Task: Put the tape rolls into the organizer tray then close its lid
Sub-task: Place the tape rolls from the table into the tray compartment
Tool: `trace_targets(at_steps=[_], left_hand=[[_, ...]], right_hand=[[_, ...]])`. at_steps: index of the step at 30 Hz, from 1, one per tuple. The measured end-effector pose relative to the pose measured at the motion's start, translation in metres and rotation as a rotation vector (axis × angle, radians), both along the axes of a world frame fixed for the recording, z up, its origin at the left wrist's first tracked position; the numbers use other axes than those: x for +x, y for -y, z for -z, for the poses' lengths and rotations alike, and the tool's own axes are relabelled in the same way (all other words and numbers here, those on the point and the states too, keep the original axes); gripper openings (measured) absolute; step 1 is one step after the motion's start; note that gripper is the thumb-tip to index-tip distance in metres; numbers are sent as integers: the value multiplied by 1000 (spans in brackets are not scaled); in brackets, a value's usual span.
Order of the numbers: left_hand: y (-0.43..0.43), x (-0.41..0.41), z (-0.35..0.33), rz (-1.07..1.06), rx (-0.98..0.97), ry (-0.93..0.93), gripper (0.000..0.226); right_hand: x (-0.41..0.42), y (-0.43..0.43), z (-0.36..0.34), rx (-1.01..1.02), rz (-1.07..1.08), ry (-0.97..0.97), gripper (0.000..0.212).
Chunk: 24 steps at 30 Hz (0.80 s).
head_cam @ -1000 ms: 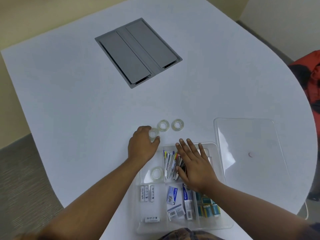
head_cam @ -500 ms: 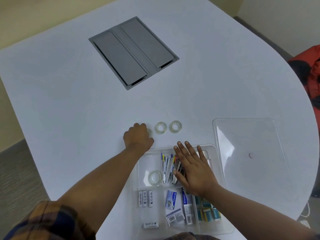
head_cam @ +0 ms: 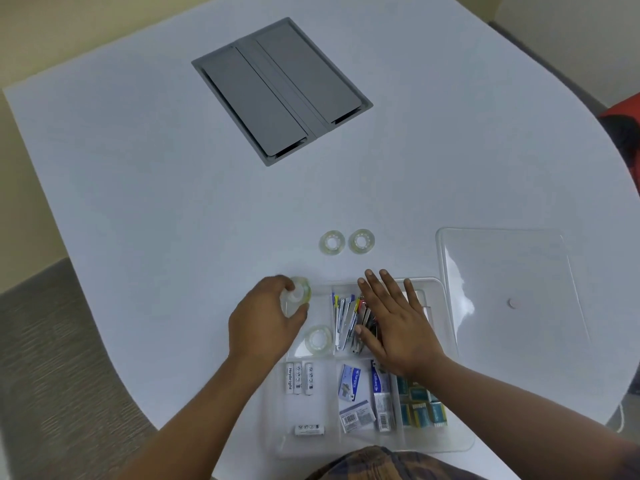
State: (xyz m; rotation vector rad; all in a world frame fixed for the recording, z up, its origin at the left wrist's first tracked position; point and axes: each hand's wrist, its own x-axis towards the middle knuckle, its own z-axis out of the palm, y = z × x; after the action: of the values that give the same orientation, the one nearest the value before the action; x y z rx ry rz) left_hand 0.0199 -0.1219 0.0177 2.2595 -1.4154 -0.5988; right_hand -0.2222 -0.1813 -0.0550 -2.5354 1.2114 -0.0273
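Step in hand: loading tape rolls, second of four by my count. The left hand [head_cam: 266,320] grasps a clear tape roll [head_cam: 298,295] between thumb and fingertips, tilted, at the far-left corner of the organizer tray [head_cam: 446,306]; whether it is over the rim or just outside it I cannot tell. Just nearer than that hand, one tape roll [head_cam: 318,339] already lies flat in the tray's far-left compartment. Two more tape rolls [head_cam: 331,242] [head_cam: 361,241] sit side by side on the table [head_cam: 138,168], beyond both hands, apart from the tray.

The right hand [head_cam: 391,320] lies flat, fingers spread, grasping nothing, pressing on the pens [head_cam: 343,320], probably steadying the tray.

Next move, as I judge it: lower the held roll beside the one in the compartment, let go, then reach for the two outside.

The lid [head_cam: 502,289] lies to the right of the right hand, off the tray. Batteries [head_cam: 299,377]: four visible.
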Motion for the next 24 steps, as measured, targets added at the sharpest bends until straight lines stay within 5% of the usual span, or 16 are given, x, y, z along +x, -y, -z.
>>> trace_targets(at_steps=[12,18,24], left_hand=[[-11,-15,30,335,372,233,25],[-7,-17,34,265,298,179,39],[12,-12,16,187,75,194,28]], right_hand=[[0,0,0,-1,10,16,72],[0,1,1,-4,13,24,71],[0,0,3,-8,10,30,72]])
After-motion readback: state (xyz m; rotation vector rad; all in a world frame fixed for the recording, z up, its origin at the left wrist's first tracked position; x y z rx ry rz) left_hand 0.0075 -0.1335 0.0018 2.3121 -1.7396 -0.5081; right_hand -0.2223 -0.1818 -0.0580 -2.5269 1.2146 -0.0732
